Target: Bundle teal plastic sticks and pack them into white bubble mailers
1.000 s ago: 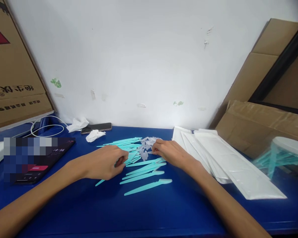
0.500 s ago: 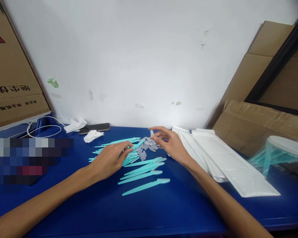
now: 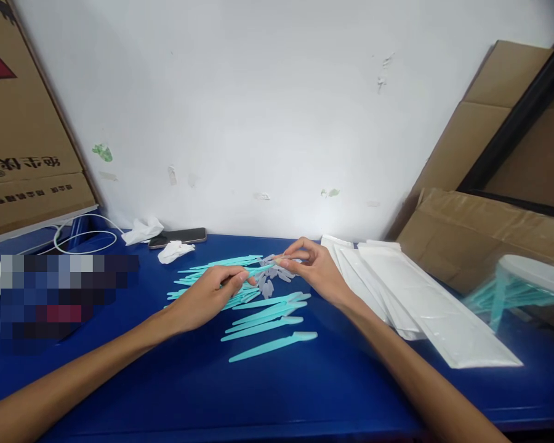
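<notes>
My left hand (image 3: 210, 295) is closed around the handle of a turquoise eyebrow razor (image 3: 260, 269), whose head points right. Between thumb and fingers, my right hand (image 3: 318, 271) pinches a small translucent blade cap (image 3: 284, 259) right at the razor's head. Whether the cap is over the blade I cannot tell. Beneath and between my hands lies a pile of loose translucent caps (image 3: 268, 287). More turquoise razors (image 3: 196, 269) lie partly hidden by my left hand. Nearer to me, several razors (image 3: 272, 347) lie in a loose row with heads to the right.
White padded envelopes (image 3: 425, 295) lie right of my right hand. Beyond them are a clear tub (image 3: 533, 271) holding turquoise razors and a cardboard box (image 3: 480, 234). Crumpled tissues (image 3: 141, 231), a phone (image 3: 182, 237) and a white cable (image 3: 85, 241) lie at back left.
My right hand has brought the cap down and left from upright to the razor's head. The razor in my left hand has tilted flatter. The view has shifted slightly.
</notes>
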A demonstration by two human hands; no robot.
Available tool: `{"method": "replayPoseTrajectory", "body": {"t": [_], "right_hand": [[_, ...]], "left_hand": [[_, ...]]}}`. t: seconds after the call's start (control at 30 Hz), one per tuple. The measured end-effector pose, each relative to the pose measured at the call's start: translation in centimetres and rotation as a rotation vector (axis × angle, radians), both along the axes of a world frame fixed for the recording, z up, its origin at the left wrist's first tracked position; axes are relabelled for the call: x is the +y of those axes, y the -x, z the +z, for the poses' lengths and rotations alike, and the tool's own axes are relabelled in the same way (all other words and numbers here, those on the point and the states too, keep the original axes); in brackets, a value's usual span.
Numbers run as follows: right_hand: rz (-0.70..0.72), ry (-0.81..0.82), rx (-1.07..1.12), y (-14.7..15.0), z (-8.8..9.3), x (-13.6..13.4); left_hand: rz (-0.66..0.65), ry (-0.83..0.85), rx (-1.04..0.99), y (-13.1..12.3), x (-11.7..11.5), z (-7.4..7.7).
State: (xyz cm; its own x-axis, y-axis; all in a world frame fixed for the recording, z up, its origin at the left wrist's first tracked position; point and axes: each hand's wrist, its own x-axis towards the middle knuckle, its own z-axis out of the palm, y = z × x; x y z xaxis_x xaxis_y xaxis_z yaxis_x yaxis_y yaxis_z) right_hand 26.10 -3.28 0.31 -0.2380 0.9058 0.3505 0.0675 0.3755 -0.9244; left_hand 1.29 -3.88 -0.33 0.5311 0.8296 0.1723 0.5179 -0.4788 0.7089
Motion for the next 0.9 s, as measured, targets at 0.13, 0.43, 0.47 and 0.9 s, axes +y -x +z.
{"method": "replayPoseTrajectory", "body": {"t": [0.13, 0.43, 0.47, 0.9], "right_hand": [[0.021, 0.009, -0.003, 0.2, -0.3, 0.1], [0.091, 0.031, -0.048, 1.0, -0.8, -0.5], [0.094, 0.03, -0.058, 1.1, -0.8, -0.6], [0.092, -0.177, -0.632, -1.5, 0.6, -0.1]], "left_hand": [[-0.034, 0.009, -0.023, -0.2, -0.3, 0.3], [-0.054, -0.147, 0.026, -0.7, -1.2, 0.2], [-0.048, -0.178, 0.044, -0.8, -1.3, 0.2], [-0.108, -0.504, 0.462, 1.6, 0.4, 2.0]]}}
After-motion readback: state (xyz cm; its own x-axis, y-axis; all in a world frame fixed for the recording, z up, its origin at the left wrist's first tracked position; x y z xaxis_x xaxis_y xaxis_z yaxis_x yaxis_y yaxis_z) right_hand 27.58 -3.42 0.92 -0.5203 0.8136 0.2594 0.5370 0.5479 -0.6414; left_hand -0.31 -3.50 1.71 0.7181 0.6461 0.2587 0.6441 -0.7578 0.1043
